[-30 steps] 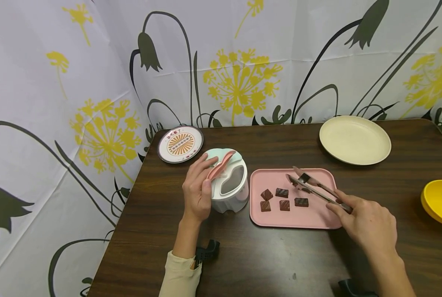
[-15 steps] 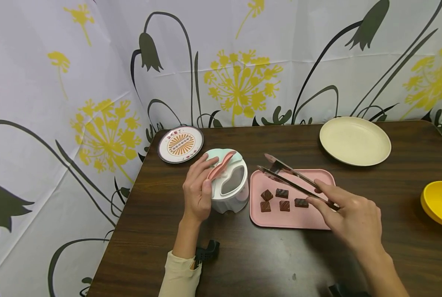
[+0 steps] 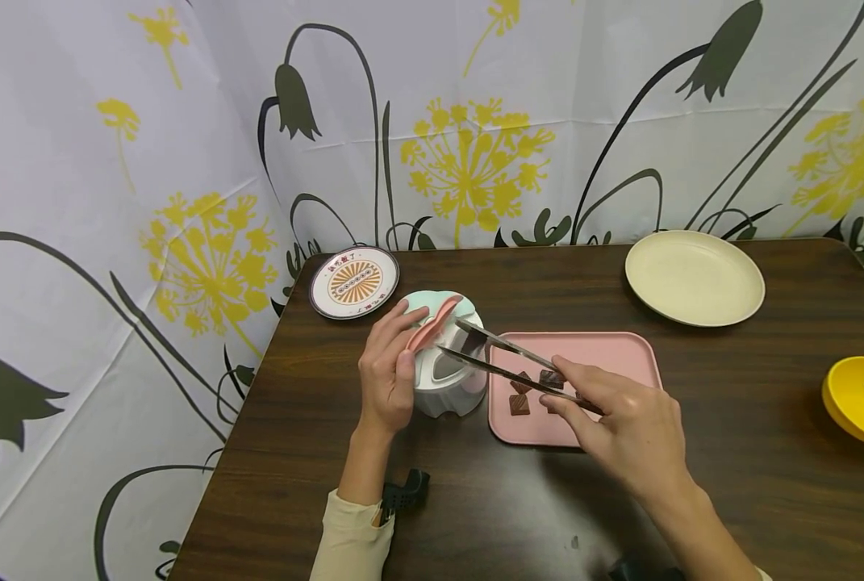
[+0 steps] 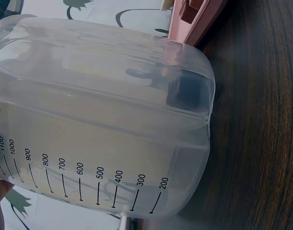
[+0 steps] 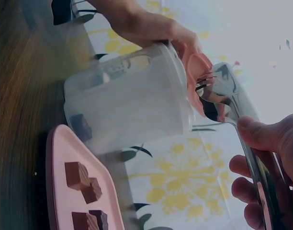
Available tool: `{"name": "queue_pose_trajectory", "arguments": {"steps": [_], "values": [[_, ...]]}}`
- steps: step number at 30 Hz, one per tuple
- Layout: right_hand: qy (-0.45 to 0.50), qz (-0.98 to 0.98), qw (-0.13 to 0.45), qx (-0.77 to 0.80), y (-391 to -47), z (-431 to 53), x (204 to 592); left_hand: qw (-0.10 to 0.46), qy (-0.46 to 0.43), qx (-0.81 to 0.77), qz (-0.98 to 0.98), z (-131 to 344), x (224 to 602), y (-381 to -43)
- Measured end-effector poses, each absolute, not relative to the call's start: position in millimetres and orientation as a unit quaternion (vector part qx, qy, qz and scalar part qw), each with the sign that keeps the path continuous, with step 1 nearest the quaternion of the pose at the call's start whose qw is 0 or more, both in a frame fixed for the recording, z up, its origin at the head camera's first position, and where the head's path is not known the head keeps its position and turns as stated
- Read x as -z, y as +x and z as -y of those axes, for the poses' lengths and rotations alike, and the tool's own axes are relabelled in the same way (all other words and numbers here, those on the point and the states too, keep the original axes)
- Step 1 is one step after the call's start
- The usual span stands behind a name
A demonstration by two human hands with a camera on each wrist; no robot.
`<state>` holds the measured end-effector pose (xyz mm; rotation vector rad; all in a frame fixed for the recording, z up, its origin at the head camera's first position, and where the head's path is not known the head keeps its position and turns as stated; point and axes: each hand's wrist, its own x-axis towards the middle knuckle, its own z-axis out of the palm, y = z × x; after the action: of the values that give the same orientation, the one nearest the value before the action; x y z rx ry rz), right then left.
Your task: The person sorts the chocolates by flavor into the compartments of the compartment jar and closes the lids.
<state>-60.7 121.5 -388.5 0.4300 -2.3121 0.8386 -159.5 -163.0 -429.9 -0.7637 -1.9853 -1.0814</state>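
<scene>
A clear, white-topped storage container (image 3: 446, 397) with printed volume marks (image 4: 118, 177) stands on the table. My left hand (image 3: 388, 371) pinches its raised pink lid flap (image 3: 432, 324). My right hand (image 3: 628, 424) grips metal tongs (image 3: 511, 373), whose tips reach over the container's opening beside the flap. Between the tips is a dark chocolate (image 5: 211, 110). Through the container's wall a dark piece (image 4: 189, 91) shows at the bottom. Brown and dark chocolates (image 3: 519, 404) lie on the pink tray (image 3: 620, 345) to the right, some of them hidden behind my right hand and the tongs.
A patterned plate (image 3: 354, 282) sits at the back left and a cream plate (image 3: 695, 278) at the back right. Near the right edge is a yellow bowl (image 3: 863, 402). A floral cloth (image 3: 475, 73) hangs behind the dark wooden table (image 3: 490, 500).
My right hand has carried the tongs with the chocolate leftward from the tray to over the container. My left hand has stayed on the pink flap.
</scene>
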Motion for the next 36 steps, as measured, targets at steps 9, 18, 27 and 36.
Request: {"name": "queue_pose_trajectory", "arguments": {"steps": [9,18,27,36], "values": [[0.183,0.881,0.3,-0.316,-64.6,-115.0,390.5,0.369,-0.298,0.421,0.773,163.2,430.7,-159.9],[0.182,0.884,0.296,-0.313,-65.0,-114.0,388.5,0.369,-0.298,0.423,0.772,163.5,430.2,-159.6],[0.174,0.886,0.297,-0.31,-64.9,-115.6,390.8,0.37,-0.301,0.425,0.77,163.2,430.2,-159.5],[0.141,0.895,0.303,-0.296,-64.3,-132.3,384.8,0.369,-0.298,0.422,0.773,162.8,429.5,-158.9]]}}
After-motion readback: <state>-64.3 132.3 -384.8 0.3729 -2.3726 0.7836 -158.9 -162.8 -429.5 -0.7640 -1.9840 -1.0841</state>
